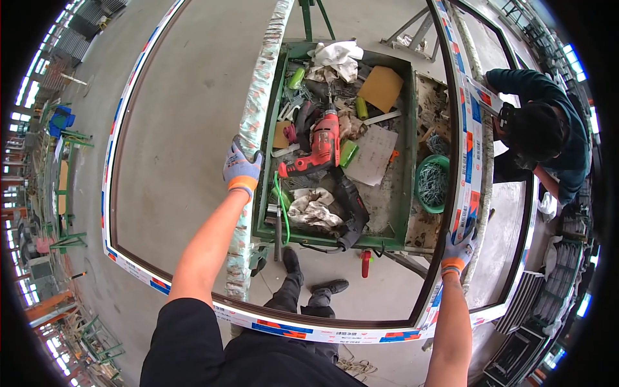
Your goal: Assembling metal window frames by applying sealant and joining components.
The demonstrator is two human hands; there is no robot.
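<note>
A large window frame point(464, 161), brown inside and covered in printed white, blue and red film, lies across two supports in front of me. My left hand point(243, 169), in a grey glove with an orange cuff, is closed round a support beam point(256, 97) wrapped in pale, patchy material. At the right, my right hand point(458, 253) wears a matching glove and grips the film-covered frame bar; its fingertips are partly hidden. Between my arms, below the frame's opening, a red power drill point(320, 145) rests in a green tool tray point(407, 155).
White rags point(338, 59), cardboard point(380, 89) and green rolls point(349, 153) clutter the tray. A green bowl of screws point(432, 184) stands beside it. A co-worker point(541, 135) bends over the frame's far right side. A hammer-like handle point(278, 235) hangs at the tray's near left corner.
</note>
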